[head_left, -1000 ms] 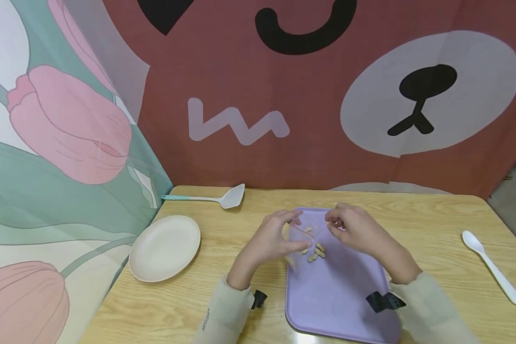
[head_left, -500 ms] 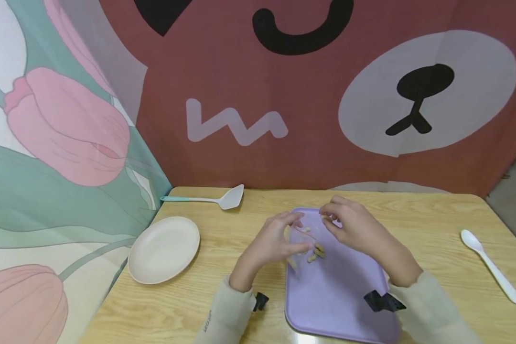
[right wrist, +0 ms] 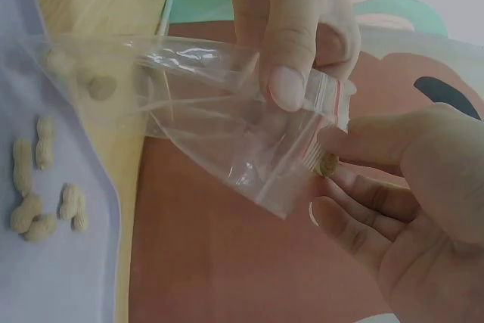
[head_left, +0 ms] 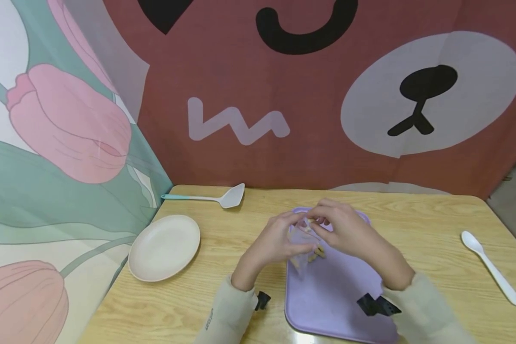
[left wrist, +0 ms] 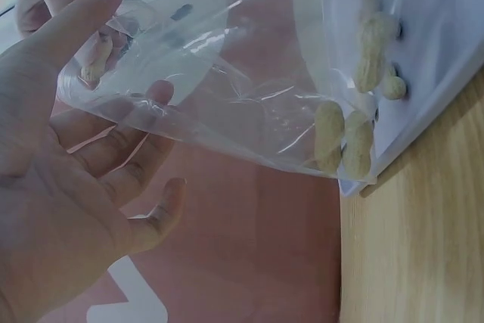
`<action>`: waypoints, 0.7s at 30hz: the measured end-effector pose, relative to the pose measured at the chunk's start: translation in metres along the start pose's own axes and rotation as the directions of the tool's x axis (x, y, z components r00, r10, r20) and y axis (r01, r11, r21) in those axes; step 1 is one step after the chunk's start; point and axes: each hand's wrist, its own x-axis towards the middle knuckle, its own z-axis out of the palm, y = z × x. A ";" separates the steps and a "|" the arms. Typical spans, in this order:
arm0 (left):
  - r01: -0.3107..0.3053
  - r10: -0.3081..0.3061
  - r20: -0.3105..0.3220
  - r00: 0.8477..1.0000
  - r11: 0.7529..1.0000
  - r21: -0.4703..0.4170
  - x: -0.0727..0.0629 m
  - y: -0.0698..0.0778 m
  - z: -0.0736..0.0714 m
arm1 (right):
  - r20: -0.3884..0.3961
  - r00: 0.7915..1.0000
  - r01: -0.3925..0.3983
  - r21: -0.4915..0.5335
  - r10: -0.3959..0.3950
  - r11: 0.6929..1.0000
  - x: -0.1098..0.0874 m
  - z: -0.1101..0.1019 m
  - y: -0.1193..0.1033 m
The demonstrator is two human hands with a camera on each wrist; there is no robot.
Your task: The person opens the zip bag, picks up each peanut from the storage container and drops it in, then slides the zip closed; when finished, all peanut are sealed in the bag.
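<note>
My left hand holds a clear zip-lock bag near its mouth, thumb on one side and fingers on the other. Peanuts lie at the bag's bottom, which hangs over the far left part of a purple tray. Right at the bag's mouth, my right hand pinches a peanut between thumb and fingers. A red line runs along the bag's zip edge. Several loose peanuts lie on the tray, partly hidden behind the bag and hands in the head view.
Left of the tray stands a cream plate. A white turner with a teal handle lies by the table's back edge. To the right is a white spoon. Printed cloths hang behind and left of the wooden table.
My right hand has moved left with the peanut, from beside the bag to its mouth. The left hand keeps its hold on the bag, nearly in place.
</note>
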 end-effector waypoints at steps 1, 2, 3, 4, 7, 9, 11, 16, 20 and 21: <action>-0.006 0.006 0.000 1.000 1.000 -0.001 0.000 0.000 0.000 | 0.005 1.000 0.004 0.008 -0.004 1.000 0.001 0.000 -0.001; -0.011 0.011 -0.001 1.000 1.000 -0.006 0.000 0.000 0.000 | 0.011 1.000 0.007 0.016 -0.007 1.000 0.001 0.001 -0.001; -0.019 0.019 -0.001 1.000 1.000 -0.012 0.000 0.000 -0.001 | 0.019 1.000 0.009 0.021 -0.009 1.000 0.002 0.001 -0.002; -0.025 0.025 -0.001 1.000 0.999 -0.019 0.000 0.000 -0.001 | 0.028 1.000 0.008 0.026 -0.009 1.000 0.002 0.002 -0.002; -0.051 0.051 -0.004 0.999 0.998 -0.047 0.000 -0.001 0.000 | 0.052 0.999 0.006 0.038 -0.008 0.999 0.004 0.003 -0.003; -0.064 0.064 -0.008 0.998 0.996 -0.057 -0.001 -0.001 0.001 | 0.073 0.997 0.001 0.042 -0.004 0.999 0.004 0.004 -0.003; -0.077 0.076 -0.012 0.997 0.995 -0.056 -0.001 -0.002 0.001 | 0.089 0.996 -0.001 0.047 -0.004 0.999 0.005 0.005 -0.003; -0.079 0.079 -0.011 0.997 0.996 -0.045 -0.002 -0.003 -0.001 | 0.111 0.994 -0.014 0.066 0.007 0.998 0.007 0.006 -0.005; -0.063 0.062 -0.024 0.998 0.997 -0.034 -0.003 -0.003 -0.002 | 0.113 0.993 -0.031 0.072 0.022 0.997 0.007 0.006 -0.006; -0.057 0.056 -0.027 0.998 0.998 -0.037 -0.004 -0.003 -0.003 | 0.111 0.993 -0.034 0.072 0.025 0.997 0.007 0.006 -0.006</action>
